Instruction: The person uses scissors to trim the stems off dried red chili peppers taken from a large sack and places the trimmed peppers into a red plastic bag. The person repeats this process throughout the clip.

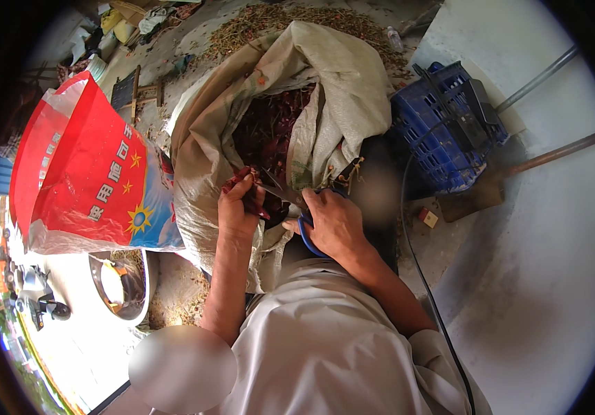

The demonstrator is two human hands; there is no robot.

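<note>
My left hand [237, 207] grips a small bunch of dried red chili peppers [242, 181] at the mouth of a big beige woven sack [342, 90]. The sack lies open and is filled with more dark red dried chilies [270, 124]. My right hand [335, 225] is closed around blue-handled scissors [302, 214], whose metal blades point left toward the chilies in my left hand. Both hands are close together just in front of the sack's opening.
A red, blue and white printed sack [97, 173] stands to the left. A blue plastic crate [450, 124] sits to the right, with metal poles beyond it. A round metal basin [121, 287] lies lower left. Cut stems litter the ground behind the sack [290, 17]. A black cable [422, 277] runs along the concrete.
</note>
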